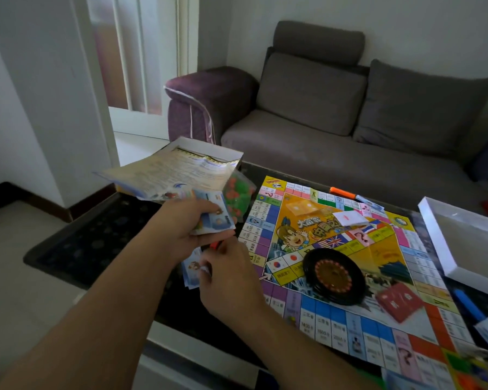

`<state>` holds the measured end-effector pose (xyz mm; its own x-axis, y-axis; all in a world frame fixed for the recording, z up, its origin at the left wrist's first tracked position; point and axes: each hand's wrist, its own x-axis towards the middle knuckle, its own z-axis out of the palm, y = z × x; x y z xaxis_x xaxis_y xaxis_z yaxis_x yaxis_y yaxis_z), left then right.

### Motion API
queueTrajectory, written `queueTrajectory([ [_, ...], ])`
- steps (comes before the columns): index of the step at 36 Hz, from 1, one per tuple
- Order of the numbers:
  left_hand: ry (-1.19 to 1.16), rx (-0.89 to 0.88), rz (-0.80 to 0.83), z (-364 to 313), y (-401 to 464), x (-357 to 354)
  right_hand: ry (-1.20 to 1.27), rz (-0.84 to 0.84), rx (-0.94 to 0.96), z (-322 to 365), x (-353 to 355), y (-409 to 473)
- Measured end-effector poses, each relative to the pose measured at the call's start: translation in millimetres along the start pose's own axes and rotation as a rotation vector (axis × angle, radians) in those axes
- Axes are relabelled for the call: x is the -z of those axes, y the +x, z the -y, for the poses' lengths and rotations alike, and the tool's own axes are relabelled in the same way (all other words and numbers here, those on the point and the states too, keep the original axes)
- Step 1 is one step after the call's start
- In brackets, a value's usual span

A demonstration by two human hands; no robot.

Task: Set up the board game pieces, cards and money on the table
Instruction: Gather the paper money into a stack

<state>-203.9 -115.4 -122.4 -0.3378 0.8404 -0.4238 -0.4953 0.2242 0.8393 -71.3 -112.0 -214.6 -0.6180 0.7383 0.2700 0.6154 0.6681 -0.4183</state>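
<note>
— Grey sofa (335, 119) fills the far side of the room, and the dark glass table (96, 243) runs under both my arms. What do you want to know?

— What is your left hand doing?

— My left hand (186, 223) is curled round a fan of blue money (217, 218); the notes stick out past my fingers to the right. Just beyond that hand lies the open box (209, 149) with a rules sheet (169, 173) across it, and a bag of red and green pieces (237, 198) leans at the box's right edge.

— And the right hand?

— My right hand (228, 274) sits just below the left, fingers bent in around something small. A bit of orange-red shows at its top and something white at its left edge; I cannot tell what either is. More blue notes (190, 273) lie on the table just left of it.

— Where is the board?

— Board (335, 319) lies flat to the right of both hands, touching neither. On it, right of my right hand, sits a black roulette wheel (334, 275), with a red card deck (399, 302) further right. A white card stack (350, 218) lies beyond the wheel. An orange pen (343, 192) rests at the board's far edge, and the box lid (462, 237) stands well off to the right with a blue pen (469, 305) near it.
</note>
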Motion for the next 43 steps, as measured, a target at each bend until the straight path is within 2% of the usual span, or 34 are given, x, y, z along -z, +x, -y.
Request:
queueTrajectory([
  [5,0.034,-0.057,0.056,5.9,-14.4,-25.1,0.257,0.104,-0.31,-21.6,59.4,-17.7],
  [7,0.058,-0.077,0.097,11.8,-20.5,-38.1,0.433,0.114,-0.452,-34.7,96.9,-25.4],
  [10,0.097,-0.069,0.18,22.8,-29.8,-61.5,0.651,0.031,-0.565,-53.1,148.9,-38.4],
  [13,0.153,-0.036,0.26,35.1,-41.7,-87.3,0.786,-0.079,-0.561,-65.2,183.7,-54.1],
  [17,0.196,-0.004,0.412,58.2,-65.4,-128.2,0.762,-0.134,-0.487,-80.9,204.1,-74.6],
  [20,0.166,0.013,0.463,75.2,-78.0,-152.5,0.752,-0.191,-0.465,-94.6,207.3,-91.4],
  [27,0.107,0.13,0.583,89.9,-84.9,-184.0,0.767,-0.266,-0.612,-131.7,221.4,-124.7],
  [43,0.146,-0.045,0.526,123.2,-90.3,-207.4,0.742,-0.312,-0.585,-152.4,237.6,-145.1],
])
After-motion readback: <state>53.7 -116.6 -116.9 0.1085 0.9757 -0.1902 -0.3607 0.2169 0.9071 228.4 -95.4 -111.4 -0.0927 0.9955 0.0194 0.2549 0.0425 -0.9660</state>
